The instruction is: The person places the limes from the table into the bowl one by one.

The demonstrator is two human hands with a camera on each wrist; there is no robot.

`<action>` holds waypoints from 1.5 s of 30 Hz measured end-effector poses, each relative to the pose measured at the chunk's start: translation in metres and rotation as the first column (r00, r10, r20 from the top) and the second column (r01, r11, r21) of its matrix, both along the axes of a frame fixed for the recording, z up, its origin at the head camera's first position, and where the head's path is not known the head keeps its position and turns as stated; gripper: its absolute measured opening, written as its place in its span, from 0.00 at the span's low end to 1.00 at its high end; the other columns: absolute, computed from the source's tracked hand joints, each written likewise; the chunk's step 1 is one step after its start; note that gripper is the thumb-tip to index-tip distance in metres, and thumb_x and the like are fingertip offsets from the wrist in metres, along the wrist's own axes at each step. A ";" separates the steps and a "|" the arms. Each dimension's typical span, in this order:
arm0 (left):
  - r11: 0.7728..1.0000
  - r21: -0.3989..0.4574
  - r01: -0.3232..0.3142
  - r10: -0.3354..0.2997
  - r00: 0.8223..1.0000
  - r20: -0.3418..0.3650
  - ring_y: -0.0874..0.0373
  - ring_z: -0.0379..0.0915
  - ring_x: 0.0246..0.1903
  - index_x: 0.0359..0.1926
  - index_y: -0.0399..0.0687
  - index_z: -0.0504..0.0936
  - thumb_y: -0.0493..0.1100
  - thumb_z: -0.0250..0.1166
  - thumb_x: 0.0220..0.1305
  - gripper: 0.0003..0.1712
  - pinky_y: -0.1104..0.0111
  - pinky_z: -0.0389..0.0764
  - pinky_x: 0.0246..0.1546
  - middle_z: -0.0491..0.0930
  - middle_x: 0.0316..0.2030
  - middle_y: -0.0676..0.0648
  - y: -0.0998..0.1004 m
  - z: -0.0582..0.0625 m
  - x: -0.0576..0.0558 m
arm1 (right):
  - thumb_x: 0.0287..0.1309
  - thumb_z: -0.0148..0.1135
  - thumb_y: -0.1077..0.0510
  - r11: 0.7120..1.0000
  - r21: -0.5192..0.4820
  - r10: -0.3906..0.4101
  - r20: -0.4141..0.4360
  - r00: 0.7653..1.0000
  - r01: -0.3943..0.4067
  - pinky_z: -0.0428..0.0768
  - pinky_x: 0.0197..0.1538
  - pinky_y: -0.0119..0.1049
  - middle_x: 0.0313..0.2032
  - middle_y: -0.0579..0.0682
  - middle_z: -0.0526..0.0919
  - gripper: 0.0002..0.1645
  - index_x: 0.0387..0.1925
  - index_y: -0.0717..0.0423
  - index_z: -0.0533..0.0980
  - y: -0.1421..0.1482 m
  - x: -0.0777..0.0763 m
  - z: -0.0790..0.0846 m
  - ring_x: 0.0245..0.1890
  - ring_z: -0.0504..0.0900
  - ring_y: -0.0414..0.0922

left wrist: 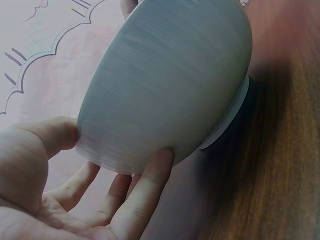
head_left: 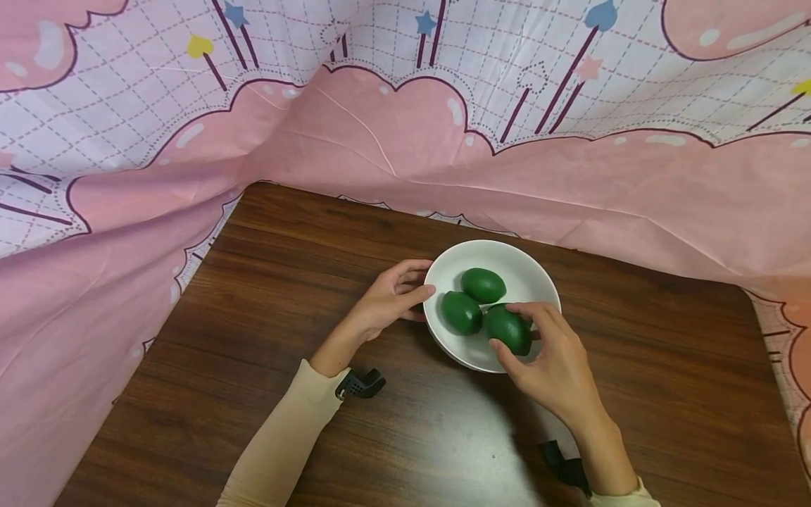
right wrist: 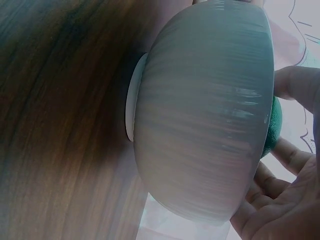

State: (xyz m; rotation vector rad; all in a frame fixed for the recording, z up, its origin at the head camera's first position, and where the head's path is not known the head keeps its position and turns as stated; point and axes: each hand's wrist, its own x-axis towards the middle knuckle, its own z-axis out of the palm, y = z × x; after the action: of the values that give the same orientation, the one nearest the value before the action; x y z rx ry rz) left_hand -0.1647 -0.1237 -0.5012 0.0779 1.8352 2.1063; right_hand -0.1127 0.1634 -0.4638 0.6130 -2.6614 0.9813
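Observation:
A white bowl (head_left: 529, 271) stands on the wooden table with three dark green limes inside. One lime (head_left: 483, 285) lies toward the back, and another lime (head_left: 461, 313) rests at the left. My right hand (head_left: 559, 362) reaches over the near right rim and grips the third lime (head_left: 508, 329) between thumb and fingers. In the right wrist view, part of a lime (right wrist: 273, 127) shows above the rim between the fingers. My left hand (head_left: 388, 299) holds the bowl's left side, thumb at the rim and fingertips against the outer wall (left wrist: 170, 85).
Dark brown wooden table (head_left: 266, 282) extends around the bowl. A pink and white patterned cloth (head_left: 380, 134) hangs behind the table and along its left side. Black straps with mounts sit on the left wrist (head_left: 361, 384) and right wrist (head_left: 564, 468).

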 end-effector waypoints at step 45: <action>1.000 -0.009 0.002 -0.002 1.000 -0.001 0.42 0.79 0.61 0.75 0.49 0.70 0.39 0.64 0.76 0.30 0.52 0.92 0.46 0.74 0.69 0.35 0.000 -0.001 0.001 | 0.54 0.77 0.65 0.995 -0.086 0.060 0.012 0.998 -0.059 0.85 0.48 0.23 0.51 0.55 0.85 0.25 0.55 0.61 0.81 0.000 0.000 0.000 0.49 0.82 0.48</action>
State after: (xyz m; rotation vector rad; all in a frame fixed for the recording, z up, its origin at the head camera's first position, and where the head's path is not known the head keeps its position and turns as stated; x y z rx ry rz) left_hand -0.1639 -0.1241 -0.5020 0.0783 1.8436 2.0972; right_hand -0.1131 0.1638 -0.4643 0.6725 -2.6111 1.1142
